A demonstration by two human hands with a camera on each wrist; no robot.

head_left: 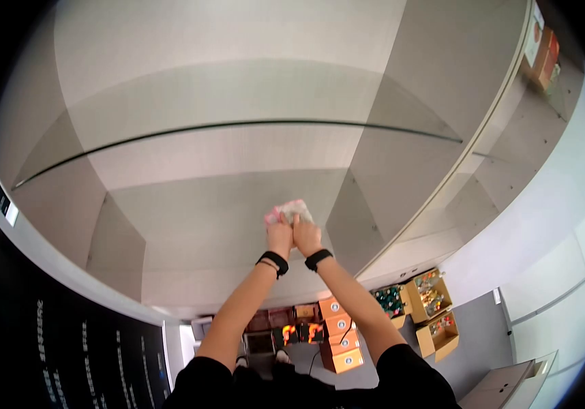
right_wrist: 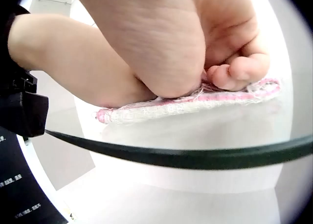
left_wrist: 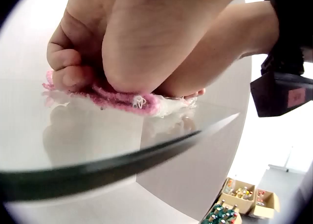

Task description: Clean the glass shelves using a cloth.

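A pink-and-white cloth (head_left: 291,210) lies folded flat against a glass shelf (left_wrist: 112,136) inside a pale cabinet. My left hand (head_left: 279,237) and right hand (head_left: 307,236) are side by side on it, thumbs close together. In the left wrist view, the left fingers (left_wrist: 71,77) curl down onto the cloth's pink edge, and the heel of the hand presses beside them. The right fingers (right_wrist: 239,72) bend onto the cloth likewise in the right wrist view. Below the cloth, the shelf's dark green front edge (right_wrist: 195,158) crosses the frame.
Another glass shelf edge (head_left: 272,123) spans the cabinet above the hands. A side panel (head_left: 442,198) stands to the right. On the floor below are orange boxes (head_left: 341,334), open cartons of bottles (head_left: 430,298) and a crate of green bottles (head_left: 389,300). A black lettered panel (head_left: 74,334) stands left.
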